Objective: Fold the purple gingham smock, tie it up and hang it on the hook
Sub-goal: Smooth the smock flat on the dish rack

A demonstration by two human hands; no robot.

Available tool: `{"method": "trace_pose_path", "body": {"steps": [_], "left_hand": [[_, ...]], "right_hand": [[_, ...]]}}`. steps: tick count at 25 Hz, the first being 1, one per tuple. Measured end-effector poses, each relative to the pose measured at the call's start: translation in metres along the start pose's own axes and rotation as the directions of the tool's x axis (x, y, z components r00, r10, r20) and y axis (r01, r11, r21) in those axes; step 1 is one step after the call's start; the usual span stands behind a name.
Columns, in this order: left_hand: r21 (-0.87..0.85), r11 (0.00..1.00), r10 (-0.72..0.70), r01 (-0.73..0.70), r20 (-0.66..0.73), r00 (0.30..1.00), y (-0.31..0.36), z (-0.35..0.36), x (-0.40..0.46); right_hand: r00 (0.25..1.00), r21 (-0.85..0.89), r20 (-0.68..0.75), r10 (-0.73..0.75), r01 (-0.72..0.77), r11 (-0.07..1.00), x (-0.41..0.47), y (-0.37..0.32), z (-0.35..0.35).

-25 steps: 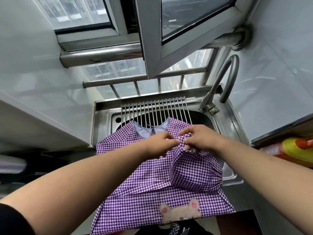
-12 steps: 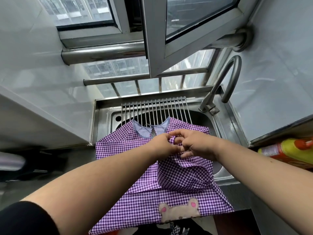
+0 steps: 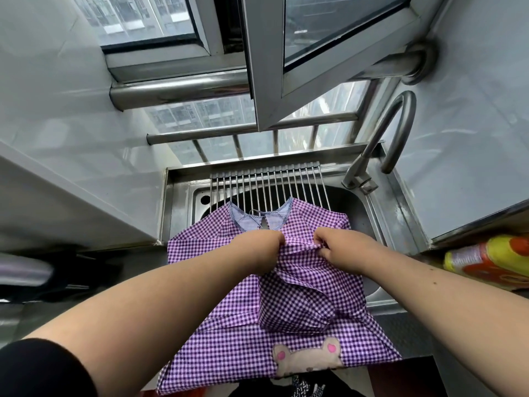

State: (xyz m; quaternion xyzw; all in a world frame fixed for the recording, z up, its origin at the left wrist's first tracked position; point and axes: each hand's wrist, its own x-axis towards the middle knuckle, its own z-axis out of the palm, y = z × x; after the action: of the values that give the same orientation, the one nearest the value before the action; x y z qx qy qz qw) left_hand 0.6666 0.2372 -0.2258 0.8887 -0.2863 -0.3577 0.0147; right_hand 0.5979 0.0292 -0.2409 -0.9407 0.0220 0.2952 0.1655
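Both hands work at one spot on the smock [image 3: 217, 333], just below its collar [image 3: 252, 220]. The left hand [image 3: 262, 252] has its fingers curled under, pinching a ridge of gingham at its knuckles. The right hand [image 3: 346, 247] does the same from the other side, thumb and fingertips closed on the same raised fold, so the cloth bunches between them.

The risk, as I judge it, lies in that small pinch. If either hand lets go early, the folded-in sleeve [image 3: 309, 302] on the right side could spring back open. A hard tug could also drag the whole smock toward the sink [image 3: 183, 202], since its collar end already overhangs the basin and lies on the drying rack [image 3: 266, 184].

The smock lies flat across the sink's near edge and the counter in front of it. Its long axis runs from the person outward: collar pointing away toward the window [image 3: 200, 116], and the hem with the bear patch [image 3: 307, 359] nearest the person.
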Motion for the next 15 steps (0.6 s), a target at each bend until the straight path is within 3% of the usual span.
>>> {"method": "trace_pose_path", "body": {"steps": [2,4,6,10,15], "left_hand": [[0.148,0.989,-0.037,0.029,0.054,0.998,-0.009,0.006,-0.002],[0.104,0.992,-0.080,0.073,0.074,0.994,-0.012,0.017,-0.002],[-0.002,0.996,-0.090,0.090,0.015,0.996,-0.009,0.025,-0.001],[0.133,0.990,-0.034,0.051,-0.127,0.991,-0.005,0.038,0.006],[-0.057,0.975,-0.217,0.217,0.003,0.976,-0.032,0.034,0.007]], "right_hand": [[0.999,0.038,-0.044,0.028,-0.026,0.999,0.004,0.001,0.001],[0.996,0.089,-0.075,0.057,-0.050,0.995,0.006,0.000,-0.001],[0.993,0.133,-0.096,0.074,-0.060,0.989,0.007,-0.001,-0.004],[0.985,0.179,-0.112,0.129,-0.108,0.978,0.009,0.001,-0.007],[0.983,0.146,-0.099,0.157,-0.142,0.979,0.008,0.006,-0.006]]}}
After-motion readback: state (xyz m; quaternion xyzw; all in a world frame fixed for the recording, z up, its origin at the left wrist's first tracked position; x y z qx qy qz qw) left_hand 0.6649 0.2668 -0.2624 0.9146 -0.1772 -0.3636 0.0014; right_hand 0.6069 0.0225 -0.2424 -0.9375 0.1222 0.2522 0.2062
